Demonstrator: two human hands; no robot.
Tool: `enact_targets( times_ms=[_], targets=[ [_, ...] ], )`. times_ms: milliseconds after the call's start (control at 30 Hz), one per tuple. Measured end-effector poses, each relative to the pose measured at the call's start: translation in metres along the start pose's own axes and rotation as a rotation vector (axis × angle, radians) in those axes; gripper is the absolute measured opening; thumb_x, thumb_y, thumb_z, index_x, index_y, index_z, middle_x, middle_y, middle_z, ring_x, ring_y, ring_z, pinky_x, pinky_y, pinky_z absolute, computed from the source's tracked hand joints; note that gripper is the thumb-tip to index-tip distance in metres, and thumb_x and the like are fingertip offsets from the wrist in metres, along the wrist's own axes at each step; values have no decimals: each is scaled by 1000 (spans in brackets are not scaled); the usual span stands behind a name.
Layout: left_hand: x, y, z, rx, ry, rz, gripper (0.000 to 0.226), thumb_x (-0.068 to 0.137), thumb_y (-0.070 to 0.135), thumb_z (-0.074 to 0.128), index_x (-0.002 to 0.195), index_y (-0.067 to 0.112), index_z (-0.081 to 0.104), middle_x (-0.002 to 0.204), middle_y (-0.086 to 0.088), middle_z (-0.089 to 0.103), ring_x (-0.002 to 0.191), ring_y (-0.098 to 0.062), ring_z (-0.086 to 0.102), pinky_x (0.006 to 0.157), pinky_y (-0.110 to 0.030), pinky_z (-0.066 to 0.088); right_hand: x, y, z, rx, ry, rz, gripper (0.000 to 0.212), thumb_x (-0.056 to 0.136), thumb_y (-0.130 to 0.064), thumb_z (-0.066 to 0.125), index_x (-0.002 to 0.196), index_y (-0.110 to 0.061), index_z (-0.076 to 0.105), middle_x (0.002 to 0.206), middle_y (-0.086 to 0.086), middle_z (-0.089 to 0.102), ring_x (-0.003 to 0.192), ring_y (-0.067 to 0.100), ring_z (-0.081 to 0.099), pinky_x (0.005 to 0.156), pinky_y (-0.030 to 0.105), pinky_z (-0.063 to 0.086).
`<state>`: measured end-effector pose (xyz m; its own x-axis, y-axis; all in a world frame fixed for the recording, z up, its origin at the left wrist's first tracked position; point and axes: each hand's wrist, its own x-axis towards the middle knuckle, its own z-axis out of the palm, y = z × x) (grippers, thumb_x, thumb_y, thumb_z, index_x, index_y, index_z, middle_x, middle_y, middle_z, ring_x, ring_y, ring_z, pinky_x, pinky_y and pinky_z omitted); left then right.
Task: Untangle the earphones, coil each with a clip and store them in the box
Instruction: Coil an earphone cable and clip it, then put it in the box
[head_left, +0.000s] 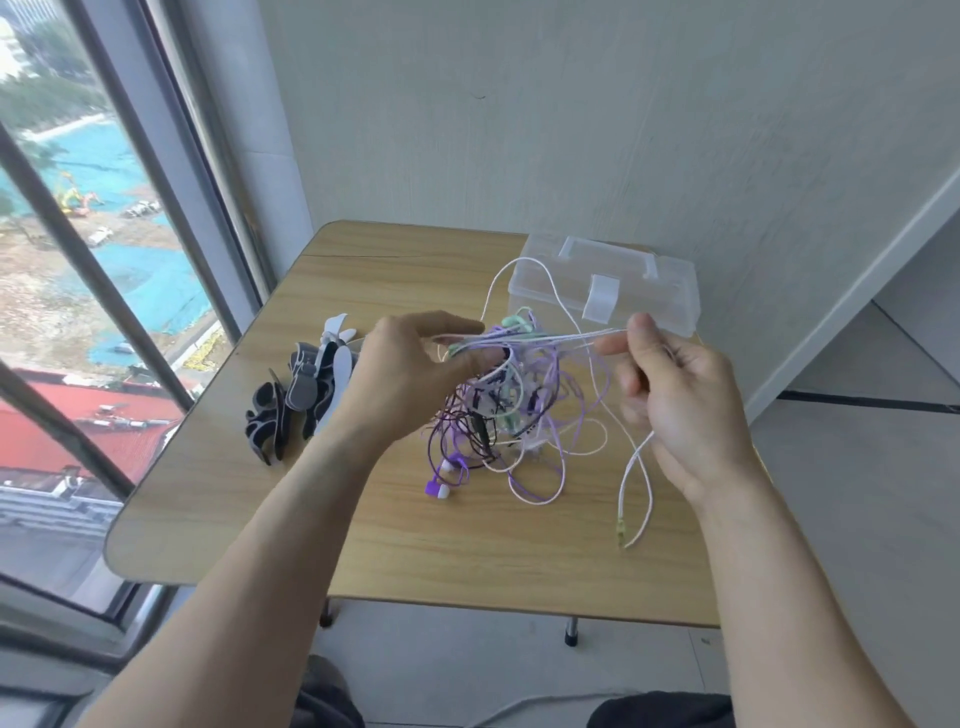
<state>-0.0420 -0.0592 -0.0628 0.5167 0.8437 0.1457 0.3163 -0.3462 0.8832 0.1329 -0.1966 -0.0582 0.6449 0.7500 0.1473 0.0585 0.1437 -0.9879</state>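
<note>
Head view: both hands are raised over the middle of the wooden desk (415, 545), stretching a few white and pale purple strands between them. Left hand (410, 374) has its fingers and thumb curled round the strands where they leave the tangle of earphones (511, 410); right hand (675, 395) pinches the same strands between thumb and fingertip, apart from the left. Most of the tangle, purple, dark, mint and white cords, hangs beneath the hands and rests on the desk. One white cable (636, 483) drops from the right hand toward the desk's right edge, its plug lying on the wood. A closed clear box (608, 283) stands at the far right corner. Black, grey and white clips (301, 395) lie heaped near the left edge.
</note>
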Motion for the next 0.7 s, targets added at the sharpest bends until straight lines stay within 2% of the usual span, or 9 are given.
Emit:
enact_targets(
  times_ms=[100,200,300,367,400,467,533,567,700],
  targets=[
    [0,2,-2,-143,70,-70,14,81,29,82,95,24,79,74,10,72,48,6,54,49,-13,41,2,2,-3,-82,36,-38,36,105,-25,49,86,-3,70,54,-4,53,46,4,41,44,14,34],
    [0,2,-2,-268,66,-182,19,83,11,77,100,21,77,80,4,74,61,-3,60,59,-19,45,3,8,2,-135,24,-74,34,106,-23,48,86,-3,67,67,3,70,52,11,53,45,20,40],
    [-1,7,-3,-375,17,-229,38,83,-5,67,109,22,73,93,0,71,73,-7,61,61,-13,47,1,9,7,-110,-46,-105,32,106,-19,46,89,-1,67,77,8,75,64,21,70,50,27,51],
    [-5,15,-3,-358,34,-156,47,77,-5,62,108,27,73,104,3,68,80,1,61,68,-8,46,0,4,8,-49,-85,-104,33,106,-17,45,93,3,66,80,12,75,73,28,74,57,30,57],
    [-7,19,-2,-336,35,-97,47,72,2,61,107,31,72,113,6,66,94,5,60,78,-9,44,0,2,8,-38,-101,-103,33,106,-17,44,94,4,66,82,14,75,76,30,75,59,32,58],
    [-12,25,3,-233,31,75,47,64,17,57,106,35,71,121,14,64,121,-1,50,100,-23,37,-1,0,10,-36,-134,-108,31,106,-18,45,96,4,66,87,18,75,81,32,75,63,35,60],
    [-17,26,12,-53,38,270,41,69,19,59,106,32,70,116,19,66,123,-5,51,108,-39,35,-1,1,15,-49,-159,-123,30,104,-20,47,97,0,68,90,19,75,83,31,75,67,39,61],
    [-17,25,17,1,38,343,34,74,18,61,105,28,70,112,18,69,119,-7,57,108,-43,38,-1,2,16,-64,-172,-135,29,103,-23,49,97,-3,69,90,17,76,83,29,75,70,41,62],
    [-17,17,37,19,-70,395,15,92,16,68,107,15,68,96,12,73,95,0,67,88,-26,51,-1,1,19,-146,-206,-217,27,101,-29,52,95,-13,73,88,7,75,83,22,73,73,39,61]
  ],
)
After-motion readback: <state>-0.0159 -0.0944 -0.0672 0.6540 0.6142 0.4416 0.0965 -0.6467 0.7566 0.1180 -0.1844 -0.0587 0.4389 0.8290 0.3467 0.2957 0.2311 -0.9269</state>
